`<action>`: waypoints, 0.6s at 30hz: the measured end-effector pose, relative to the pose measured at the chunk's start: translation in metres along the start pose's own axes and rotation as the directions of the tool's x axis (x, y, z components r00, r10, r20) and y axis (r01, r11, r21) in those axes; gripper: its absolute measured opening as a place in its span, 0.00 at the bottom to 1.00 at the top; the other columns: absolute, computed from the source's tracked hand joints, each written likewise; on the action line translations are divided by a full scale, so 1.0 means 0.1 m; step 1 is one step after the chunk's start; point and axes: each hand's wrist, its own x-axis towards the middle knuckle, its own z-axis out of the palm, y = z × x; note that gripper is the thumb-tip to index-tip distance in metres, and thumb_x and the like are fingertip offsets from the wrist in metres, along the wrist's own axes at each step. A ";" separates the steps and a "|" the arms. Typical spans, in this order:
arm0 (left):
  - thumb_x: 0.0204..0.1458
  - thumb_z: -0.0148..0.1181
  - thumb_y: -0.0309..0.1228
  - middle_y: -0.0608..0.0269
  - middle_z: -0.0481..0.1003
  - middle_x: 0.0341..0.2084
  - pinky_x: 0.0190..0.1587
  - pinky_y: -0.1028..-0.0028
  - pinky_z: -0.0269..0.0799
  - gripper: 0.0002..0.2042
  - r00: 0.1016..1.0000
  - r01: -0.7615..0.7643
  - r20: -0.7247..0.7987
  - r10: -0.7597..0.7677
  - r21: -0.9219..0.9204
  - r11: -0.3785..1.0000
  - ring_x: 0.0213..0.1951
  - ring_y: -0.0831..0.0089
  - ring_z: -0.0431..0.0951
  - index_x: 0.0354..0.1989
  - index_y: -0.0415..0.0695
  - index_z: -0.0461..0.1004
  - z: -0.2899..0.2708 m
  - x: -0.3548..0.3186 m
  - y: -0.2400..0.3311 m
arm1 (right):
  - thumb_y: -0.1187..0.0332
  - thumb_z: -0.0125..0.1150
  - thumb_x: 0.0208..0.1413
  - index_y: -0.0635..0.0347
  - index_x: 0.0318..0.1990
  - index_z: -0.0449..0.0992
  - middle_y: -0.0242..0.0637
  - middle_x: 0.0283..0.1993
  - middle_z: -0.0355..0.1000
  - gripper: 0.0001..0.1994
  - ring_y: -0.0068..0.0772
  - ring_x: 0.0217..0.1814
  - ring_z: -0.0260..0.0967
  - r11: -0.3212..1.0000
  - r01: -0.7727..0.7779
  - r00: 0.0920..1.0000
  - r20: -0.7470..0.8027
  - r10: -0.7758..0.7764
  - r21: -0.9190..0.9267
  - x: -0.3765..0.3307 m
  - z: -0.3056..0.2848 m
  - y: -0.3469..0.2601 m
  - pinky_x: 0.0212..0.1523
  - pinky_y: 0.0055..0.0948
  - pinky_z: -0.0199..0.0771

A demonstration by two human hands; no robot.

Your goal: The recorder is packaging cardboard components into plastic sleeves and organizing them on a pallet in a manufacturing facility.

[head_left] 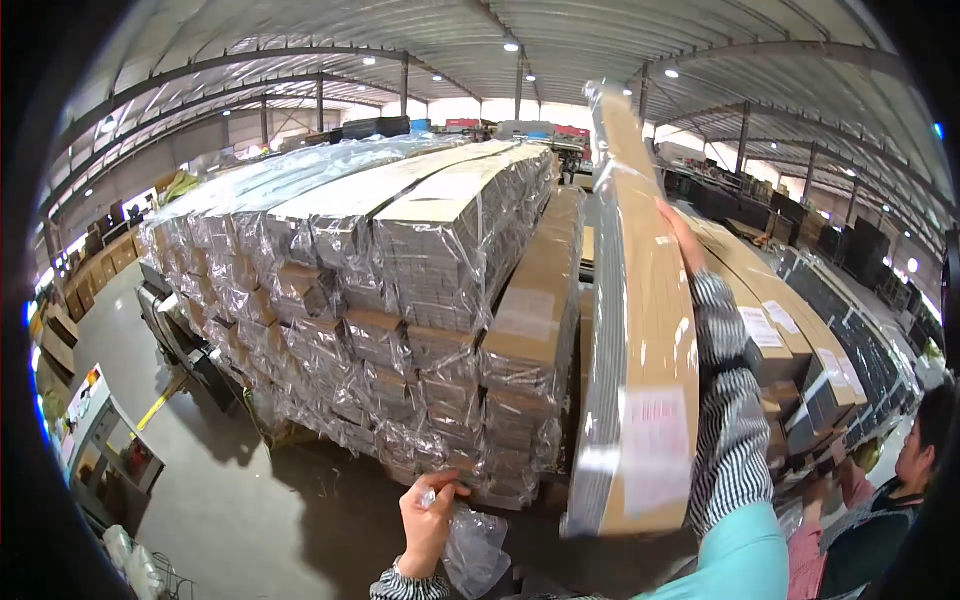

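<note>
A long, film-wrapped bundle [645, 330] of grey layered strips with a brown cardboard face rises in front of me, tilted, its far end high. It bears a white label [655, 450] near its close end. My right hand [683, 238] grips its right edge farther up, with the forearm lying along that side; most of the fingers are hidden. Low in the middle, my left hand [428, 515] is closed, pinching crumpled clear plastic film [476, 548] that dangles beside the wrist. Just beyond this hand stands the lower front of a large stack of wrapped bundles [430, 350].
More long cartons with labels [775, 325] lie stacked on the right, beside dark wrapped lengths [850, 300]. A co-worker [890, 510] is at the lower right, hands near those cartons. On the left stand a pallet-truck-like machine [175, 335] and a grey cabinet [110, 450].
</note>
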 end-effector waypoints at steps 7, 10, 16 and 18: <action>0.52 0.57 0.16 0.59 0.80 0.31 0.31 0.82 0.65 0.13 0.988 -0.097 -0.109 0.110 0.122 0.988 0.28 0.82 0.73 0.47 0.35 0.74 -0.05 0.17 -0.40 | 0.33 0.32 0.64 0.60 0.69 0.60 0.45 0.74 0.53 0.41 0.43 0.77 0.45 0.959 -0.247 0.969 -0.031 0.245 -0.135 1.37 -0.27 1.85 0.72 0.45 0.46; 0.50 0.57 0.14 0.59 0.80 0.33 0.38 0.79 0.69 0.16 0.986 -0.014 -0.152 0.069 0.338 0.941 0.34 0.80 0.75 0.48 0.36 0.74 -0.01 0.19 -0.44 | 0.46 0.38 0.69 0.63 0.65 0.65 0.45 0.67 0.63 0.30 0.40 0.70 0.58 0.956 0.160 0.959 -0.189 -0.209 -0.245 0.70 -0.34 2.52 0.67 0.41 0.58; 0.57 0.51 0.16 0.62 0.79 0.34 0.38 0.79 0.69 0.13 0.978 0.154 -0.191 -0.083 0.392 0.907 0.35 0.80 0.75 0.48 0.38 0.75 -0.08 0.30 -1.03 | 0.59 0.59 0.60 0.66 0.65 0.62 0.58 0.60 0.65 0.30 0.53 0.60 0.67 -0.078 -0.549 0.809 -0.552 0.203 -0.832 -2.01 -1.18 4.91 0.58 0.44 0.71; 0.60 0.48 0.19 0.63 0.79 0.34 0.34 0.80 0.66 0.12 0.988 0.126 -0.136 -0.071 0.461 0.878 0.30 0.83 0.71 0.49 0.38 0.75 0.00 0.29 -1.12 | 0.48 0.60 0.58 0.55 0.73 0.50 0.51 0.76 0.38 0.41 0.58 0.76 0.39 -0.243 -0.413 0.791 -0.478 0.382 -0.878 -2.65 -0.95 5.05 0.68 0.62 0.53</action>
